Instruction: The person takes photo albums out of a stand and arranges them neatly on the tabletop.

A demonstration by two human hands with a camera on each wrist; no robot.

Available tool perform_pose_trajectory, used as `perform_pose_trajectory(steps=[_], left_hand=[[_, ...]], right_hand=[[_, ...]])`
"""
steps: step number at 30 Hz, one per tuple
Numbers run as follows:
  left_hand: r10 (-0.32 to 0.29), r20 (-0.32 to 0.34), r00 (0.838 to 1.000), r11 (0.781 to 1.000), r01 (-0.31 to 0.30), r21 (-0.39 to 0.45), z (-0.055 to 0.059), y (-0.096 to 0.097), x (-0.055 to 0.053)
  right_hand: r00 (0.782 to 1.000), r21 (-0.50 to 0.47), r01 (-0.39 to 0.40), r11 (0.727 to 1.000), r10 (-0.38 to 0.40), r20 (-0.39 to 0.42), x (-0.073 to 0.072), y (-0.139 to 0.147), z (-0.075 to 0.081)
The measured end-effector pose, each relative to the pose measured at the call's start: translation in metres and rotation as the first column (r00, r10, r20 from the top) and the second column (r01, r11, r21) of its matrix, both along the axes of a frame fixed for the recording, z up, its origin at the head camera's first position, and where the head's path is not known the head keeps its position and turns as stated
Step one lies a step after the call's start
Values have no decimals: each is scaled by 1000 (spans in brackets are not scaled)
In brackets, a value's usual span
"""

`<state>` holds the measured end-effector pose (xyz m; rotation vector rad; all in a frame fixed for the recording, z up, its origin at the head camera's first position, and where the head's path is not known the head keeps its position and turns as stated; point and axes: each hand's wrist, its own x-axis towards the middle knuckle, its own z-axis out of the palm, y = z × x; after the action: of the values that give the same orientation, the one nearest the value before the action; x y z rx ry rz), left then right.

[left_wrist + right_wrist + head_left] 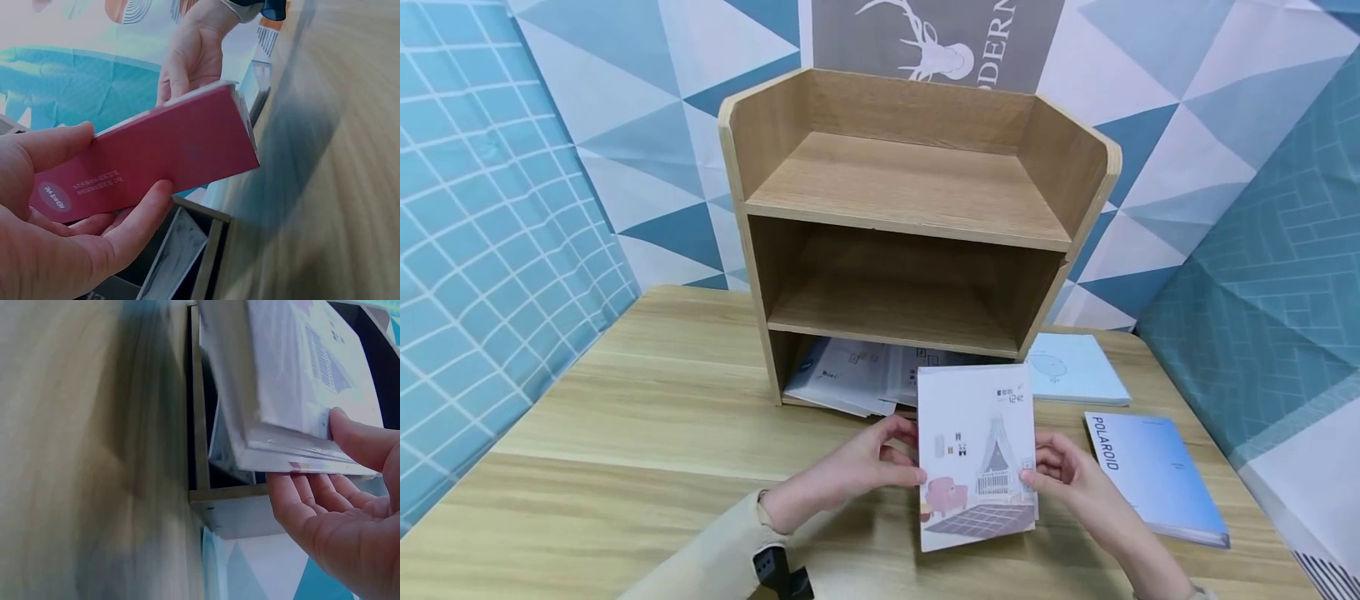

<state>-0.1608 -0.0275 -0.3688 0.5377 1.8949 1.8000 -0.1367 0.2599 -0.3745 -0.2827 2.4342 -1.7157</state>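
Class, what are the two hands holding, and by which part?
A stack of books: in the head view, the left hand grips its left edge, the right hand its right edge.

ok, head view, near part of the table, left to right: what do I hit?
Black device at the left wrist → left hand → held stack of booklets → right hand → blue POLAROID book.
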Motion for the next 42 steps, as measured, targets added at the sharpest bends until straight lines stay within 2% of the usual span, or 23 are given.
perform_pose_trajectory(steps=[3, 11, 14, 19, 26, 30, 36, 38, 42], left_hand=[[2, 15, 1000, 1000, -2, 3, -5, 5, 1], [13, 27, 1000, 1000, -13, 0, -17, 22, 4], [16, 58, 998, 999, -18, 34, -21, 30, 5], [25, 126, 992, 996, -36, 85, -27, 44, 6], [58, 174, 983, 994, -73, 80, -28, 58, 8], [75, 188, 979, 994, -88, 58, -27, 65, 12], [85, 204, 975, 996, -92, 23, -27, 76, 13], [85, 203, 975, 996, -90, 12, -28, 80, 12], [78, 202, 976, 997, -77, -12, -32, 88, 10]], right_hand=[[998, 0, -59, 998, 59, -1, 2, 7, -4], [994, 120, -56, 991, 44, 101, 7, 22, -4], [990, 138, -76, 988, 59, 125, 7, 27, -2], [987, 181, -66, 981, 38, 156, 8, 36, -3], [987, 193, -46, 980, 14, 162, 9, 41, -6], [985, 236, -32, 971, -10, 173, 11, 42, -7], [968, 331, 48, 942, -126, 219, 10, 43, -7], [957, 380, 72, 922, -171, 235, 8, 44, -7], [949, 491, 73, 868, -212, 233, 4, 45, -9]])
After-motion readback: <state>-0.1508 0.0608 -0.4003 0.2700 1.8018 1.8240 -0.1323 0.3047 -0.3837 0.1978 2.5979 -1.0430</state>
